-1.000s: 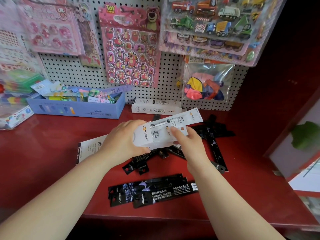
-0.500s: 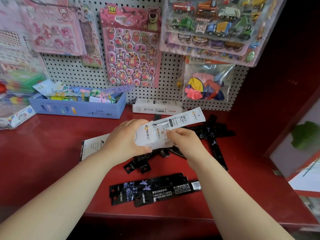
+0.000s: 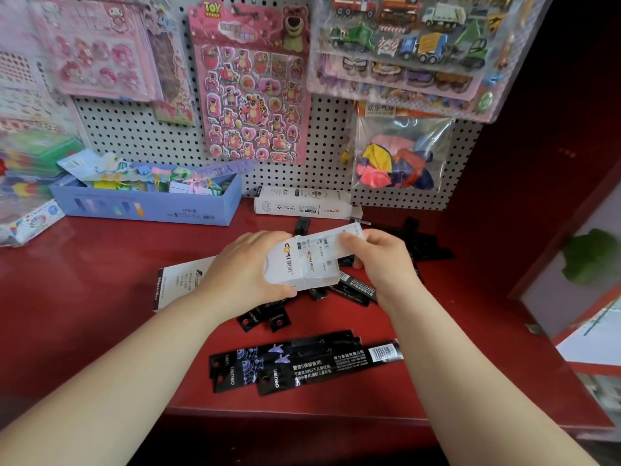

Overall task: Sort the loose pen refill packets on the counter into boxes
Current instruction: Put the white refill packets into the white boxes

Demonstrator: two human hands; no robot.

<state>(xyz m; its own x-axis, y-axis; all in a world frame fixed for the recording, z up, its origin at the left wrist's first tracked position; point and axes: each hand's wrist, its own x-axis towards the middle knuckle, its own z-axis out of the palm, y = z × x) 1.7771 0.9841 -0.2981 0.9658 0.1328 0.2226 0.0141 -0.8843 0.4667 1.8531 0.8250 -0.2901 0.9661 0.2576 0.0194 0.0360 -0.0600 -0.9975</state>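
Left hand (image 3: 245,270): grips a small white cardboard box (image 3: 285,267) around its closed end.
Right hand (image 3: 383,264): pinches a flat white refill packet (image 3: 331,242), whose lower end sits in that box's open mouth.
Glossy black refill packets (image 3: 302,363): loose on the red counter (image 3: 100,280), in front of and behind the held box.

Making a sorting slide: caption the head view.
Left hand holds a white box; right hand grips a white refill packet partly inside it, above black packets.
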